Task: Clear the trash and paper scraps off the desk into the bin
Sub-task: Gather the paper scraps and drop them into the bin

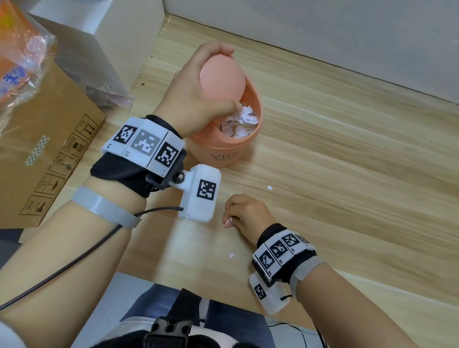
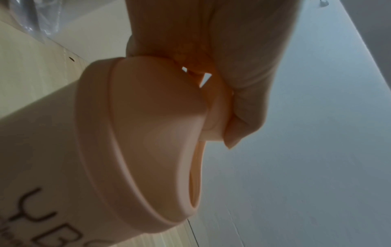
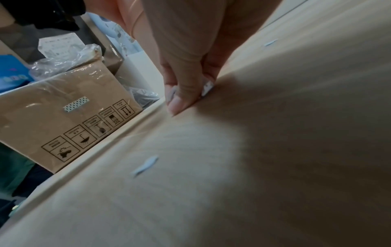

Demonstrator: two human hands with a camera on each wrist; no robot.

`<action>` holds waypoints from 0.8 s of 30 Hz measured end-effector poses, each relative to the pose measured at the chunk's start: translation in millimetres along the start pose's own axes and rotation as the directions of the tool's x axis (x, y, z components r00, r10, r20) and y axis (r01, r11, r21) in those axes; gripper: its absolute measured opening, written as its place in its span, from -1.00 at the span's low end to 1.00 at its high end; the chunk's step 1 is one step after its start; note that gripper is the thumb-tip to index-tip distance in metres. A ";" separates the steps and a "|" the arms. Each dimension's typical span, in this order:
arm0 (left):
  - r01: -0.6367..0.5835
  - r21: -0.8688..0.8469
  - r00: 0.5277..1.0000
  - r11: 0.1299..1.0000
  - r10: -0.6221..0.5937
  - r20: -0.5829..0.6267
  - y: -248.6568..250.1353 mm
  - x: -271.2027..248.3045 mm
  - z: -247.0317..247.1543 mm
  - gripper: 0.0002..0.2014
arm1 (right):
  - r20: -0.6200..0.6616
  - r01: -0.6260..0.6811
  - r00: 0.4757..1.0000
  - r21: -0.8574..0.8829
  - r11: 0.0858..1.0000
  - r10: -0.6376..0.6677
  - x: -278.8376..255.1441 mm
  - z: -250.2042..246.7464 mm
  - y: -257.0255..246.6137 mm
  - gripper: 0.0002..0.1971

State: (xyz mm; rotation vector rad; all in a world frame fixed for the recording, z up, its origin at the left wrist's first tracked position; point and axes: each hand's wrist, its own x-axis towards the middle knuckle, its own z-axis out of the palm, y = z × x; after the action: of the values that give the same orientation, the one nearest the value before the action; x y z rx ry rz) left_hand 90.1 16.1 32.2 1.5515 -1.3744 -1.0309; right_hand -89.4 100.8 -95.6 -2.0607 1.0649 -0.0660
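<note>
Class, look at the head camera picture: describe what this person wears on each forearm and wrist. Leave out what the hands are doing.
Both forearms are bare. The left hand has a black wrist wrap, a band of white blocks printed with black-and-white square codes, a white camera housing, a grey strap and a black cable. The right hand has a matching black wrap, coded white blocks, a white housing and a grey strap.

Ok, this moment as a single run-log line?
left hand: holds swing lid of small pink plastic bin open | right hand: pinches white paper scrap on wooden desk | two scraps still loose
</note>
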 end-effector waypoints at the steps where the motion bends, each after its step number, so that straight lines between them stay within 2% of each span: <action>1: 0.002 0.001 1.000 1.000 -0.002 -0.002 -0.2 0.0 0.0 -0.38 | 0.002 0.026 1.000 -0.011 1.000 -0.026 0.3 1.3 0.6 -0.92; 4: 0.009 0.003 1.000 1.000 -0.009 -0.005 -0.1 -0.1 -0.6 -0.38 | 0.046 0.017 0.999 -0.011 1.000 -0.017 3.4 -2.5 -2.0 -0.94; 7: 0.020 0.008 1.000 1.000 -0.020 -0.003 0.7 0.3 -0.5 -0.38 | 0.048 -0.150 0.988 0.142 0.978 0.145 3.5 -15.4 -2.6 -0.96; 9: 0.030 0.006 1.000 1.000 -0.030 -0.005 0.9 0.4 -0.9 -0.38 | 0.014 -0.293 0.952 0.332 0.897 0.306 2.2 -27.8 -5.7 -0.95; 11: 0.040 0.003 0.999 0.999 -0.040 -0.008 1.2 0.3 -0.1 -0.38 | -0.032 -0.354 0.907 0.481 0.802 0.419 2.5 -46.6 -8.8 -0.79; 14: 0.057 0.004 0.998 0.998 -0.057 -0.014 3.4 -0.3 0.1 -0.37 | -0.193 -0.264 0.872 0.589 0.764 0.449 12.0 -90.0 -20.8 -0.68; 19: 0.069 0.011 0.997 0.998 -0.069 -0.019 6.1 -1.4 1.5 -0.38 | -0.373 -0.048 0.848 0.652 0.756 0.376 41.3 -147.5 -52.8 -0.71; 21: 0.077 0.014 0.997 0.997 -0.076 -0.015 6.0 -1.6 2.2 -0.37 | -0.390 -0.065 0.846 0.600 0.797 0.362 53.4 -154.9 -58.4 -0.77; 23: 0.085 0.019 0.996 0.996 -0.085 -0.016 5.8 -1.7 2.5 -0.37 | -0.362 -0.146 0.858 0.509 0.848 0.365 61.3 -157.3 -59.7 -0.85; 24: 0.089 0.021 0.996 0.996 -0.089 -0.017 6.2 -1.6 2.5 -0.36 | -0.336 -0.184 0.869 0.462 0.868 0.363 63.2 -157.9 -60.9 -0.82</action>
State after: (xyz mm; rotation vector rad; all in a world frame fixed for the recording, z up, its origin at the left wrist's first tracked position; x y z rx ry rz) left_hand 85.5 17.0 37.2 1.6461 -1.3203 -1.0581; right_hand -68.0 -23.0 34.2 -1.5151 1.4578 -0.5592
